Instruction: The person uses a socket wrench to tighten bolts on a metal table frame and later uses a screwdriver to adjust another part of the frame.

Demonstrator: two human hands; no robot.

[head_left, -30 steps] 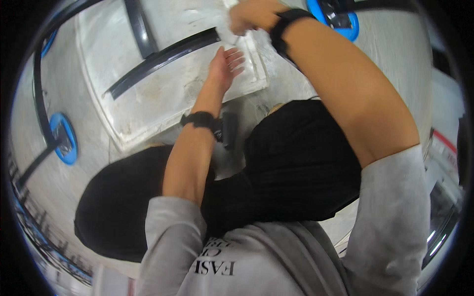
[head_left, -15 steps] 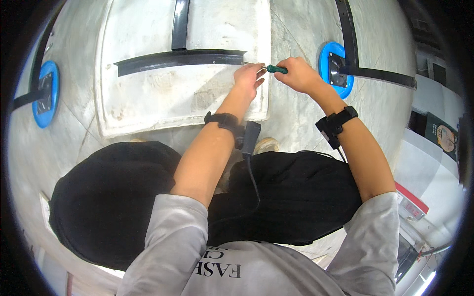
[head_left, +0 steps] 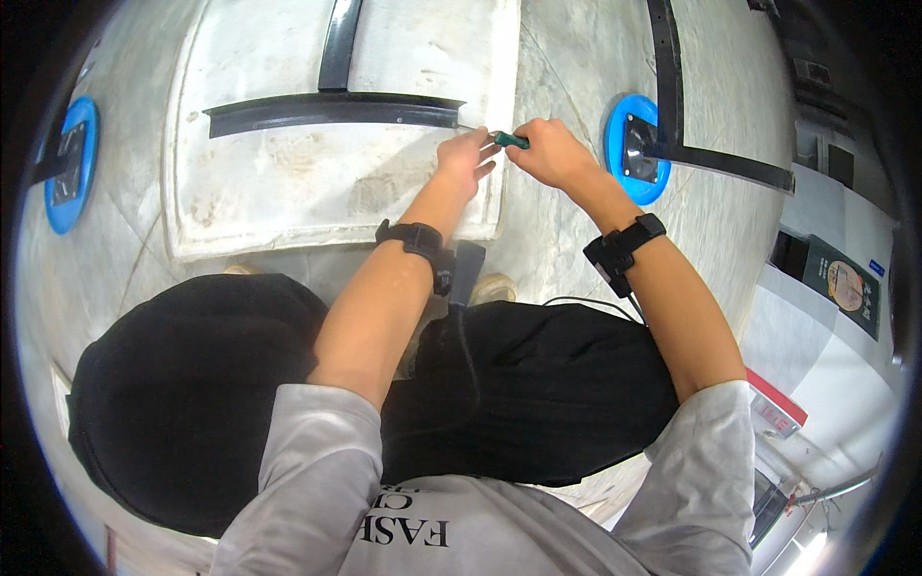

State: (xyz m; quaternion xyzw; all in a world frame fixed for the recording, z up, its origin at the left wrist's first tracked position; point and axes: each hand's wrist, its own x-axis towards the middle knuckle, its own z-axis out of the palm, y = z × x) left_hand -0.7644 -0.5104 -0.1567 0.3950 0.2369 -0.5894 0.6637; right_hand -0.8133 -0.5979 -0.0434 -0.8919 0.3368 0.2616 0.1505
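My right hand (head_left: 547,154) is closed round a green-handled tool (head_left: 511,140), apparently a screwdriver, whose thin shaft points toward the right end of a long black metal strip (head_left: 327,115). My left hand (head_left: 463,158) is at that end, fingers bent beside the shaft; what its fingertips grip is too small to make out. The strip lies crosswise on a scuffed white board (head_left: 288,192), with a second black bar (head_left: 337,43) meeting it at right angles from the far side. Dark devices are strapped on both wrists.
Black bars on blue oval pads stand on the grey floor (head_left: 567,77) at left (head_left: 69,168) and right (head_left: 634,149). My black-clad legs (head_left: 192,403) are folded below the board. A dark printed sign (head_left: 845,283) and a red-edged object (head_left: 773,403) are at the right.
A second ago my right hand was higher, above the board's edge; it has come down beside my left hand, with the green handle now visible in it. The view has also turned.
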